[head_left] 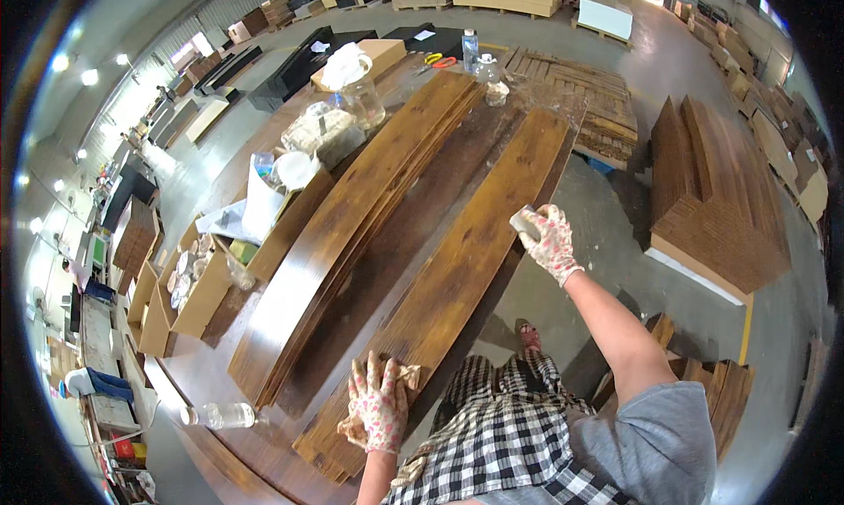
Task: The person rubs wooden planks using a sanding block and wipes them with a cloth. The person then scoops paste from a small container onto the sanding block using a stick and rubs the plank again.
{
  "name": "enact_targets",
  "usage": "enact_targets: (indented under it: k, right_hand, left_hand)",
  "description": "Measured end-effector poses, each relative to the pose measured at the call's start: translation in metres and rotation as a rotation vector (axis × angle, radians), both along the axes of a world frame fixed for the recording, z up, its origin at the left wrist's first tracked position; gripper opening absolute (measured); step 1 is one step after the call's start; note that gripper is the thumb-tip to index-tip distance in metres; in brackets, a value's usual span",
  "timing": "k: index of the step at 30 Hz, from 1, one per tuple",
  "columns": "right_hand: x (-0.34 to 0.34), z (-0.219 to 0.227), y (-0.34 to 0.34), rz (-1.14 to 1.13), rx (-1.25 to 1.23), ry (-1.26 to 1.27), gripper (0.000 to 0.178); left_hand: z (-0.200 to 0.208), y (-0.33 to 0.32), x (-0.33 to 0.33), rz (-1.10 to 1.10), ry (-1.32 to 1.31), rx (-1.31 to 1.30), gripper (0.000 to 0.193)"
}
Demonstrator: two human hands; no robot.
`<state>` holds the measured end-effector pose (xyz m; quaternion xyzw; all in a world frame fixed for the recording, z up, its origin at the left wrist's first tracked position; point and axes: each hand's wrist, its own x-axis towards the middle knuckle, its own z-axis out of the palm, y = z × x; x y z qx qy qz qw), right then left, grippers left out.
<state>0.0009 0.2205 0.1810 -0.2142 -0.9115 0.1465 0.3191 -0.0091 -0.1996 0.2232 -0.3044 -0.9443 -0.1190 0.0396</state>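
A long brown wood-grain board (466,259) lies slantwise before me at the table's right side. On its near end my left hand (380,404), in a white glove with pink spots, holds a crumpled tan rag (406,377) against the surface. The fingers are stretched over the rag, which shows on both sides of the hand. Farther up, at the board's right edge, my right hand (552,244), gloved alike, is closed on a small pale block (525,221). Its exact kind I cannot make out. To the left lies a stack of similar boards (352,215).
Cartons (211,303) with cups and cloths line the table's left side. A clear bottle (220,415) lies near the left edge. Scissors (440,62) and bottles (470,51) are at the far end. Stacked panels (716,197) stand on the floor to the right.
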Motion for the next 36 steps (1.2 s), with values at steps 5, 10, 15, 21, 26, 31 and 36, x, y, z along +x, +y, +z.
enact_targets:
  k: [5,10,15,21,26,31,36]
  right_hand:
    - [-0.029,-0.010,0.114,-0.060,-0.051,0.103,0.037]
    - [-0.063,0.000,0.247,-0.085,0.040,0.062,0.035]
    - [-0.131,0.026,0.369,-0.156,-0.225,0.122,0.035]
    - [-0.197,0.012,0.345,0.207,-0.922,0.472,0.053]
    - [-0.196,-0.007,0.336,0.126,-1.260,0.854,0.048]
    - [-0.198,-0.001,0.332,0.092,-1.363,0.944,0.046]
    - [-0.192,0.004,0.334,-0.008,-1.392,0.886,0.045]
  left_hand:
    - [0.000,0.049,-0.007,0.163,-0.005,-0.053,0.037]
    - [-0.012,0.116,-0.024,0.374,-0.001,-0.094,0.042]
    - [-0.015,0.162,-0.030,0.510,0.029,-0.123,0.045]
    - [0.014,0.302,-0.075,0.323,-0.163,-0.174,0.056]
    - [-0.003,0.443,-0.142,-0.085,-0.164,-0.130,0.057]
    - [-0.022,0.587,-0.196,-0.404,-0.060,0.041,0.054]
    - [-0.023,0.629,-0.196,-0.523,-0.063,0.114,0.050]
